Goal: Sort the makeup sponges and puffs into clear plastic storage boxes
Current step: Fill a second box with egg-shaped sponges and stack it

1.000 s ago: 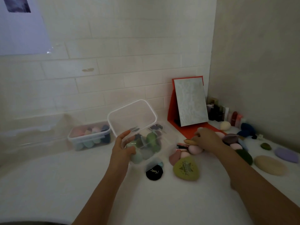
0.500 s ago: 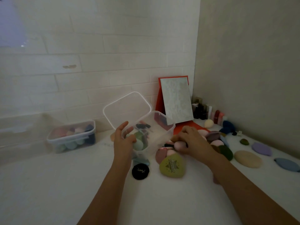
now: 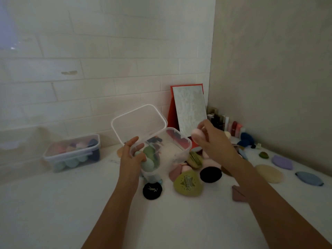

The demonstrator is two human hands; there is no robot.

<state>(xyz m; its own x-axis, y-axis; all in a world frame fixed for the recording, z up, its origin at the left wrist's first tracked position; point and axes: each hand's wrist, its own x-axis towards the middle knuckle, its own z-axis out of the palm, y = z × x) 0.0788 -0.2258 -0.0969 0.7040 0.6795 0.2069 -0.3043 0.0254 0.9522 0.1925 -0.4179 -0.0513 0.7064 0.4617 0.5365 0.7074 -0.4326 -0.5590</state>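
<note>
My left hand (image 3: pixel 132 155) grips the near corner of a clear plastic box (image 3: pixel 179 143), tilted above the counter, its hinged lid (image 3: pixel 138 123) standing open behind. Green and teal sponges (image 3: pixel 150 159) lie inside it. My right hand (image 3: pixel 213 141) pinches a pink sponge (image 3: pixel 197 134) in the air just right of the box's rim. Below lie a green heart-shaped puff (image 3: pixel 187 184), two black round puffs (image 3: pixel 152 190) (image 3: pixel 210 174), a green macaron-shaped sponge (image 3: pixel 195 159) and pink sponges (image 3: pixel 177 172).
A second clear box (image 3: pixel 71 153), lid on and full of sponges, stands at the left by the tiled wall. A red-framed mirror (image 3: pixel 190 110) leans in the corner beside small bottles (image 3: pixel 226 123). More puffs, beige (image 3: pixel 268 172), purple (image 3: pixel 282 161) and blue-grey (image 3: pixel 309 177), lie along the right wall.
My right hand has picked a pink sponge out of the pile and lifted it up beside the box's rim. The left hand keeps holding the box.
</note>
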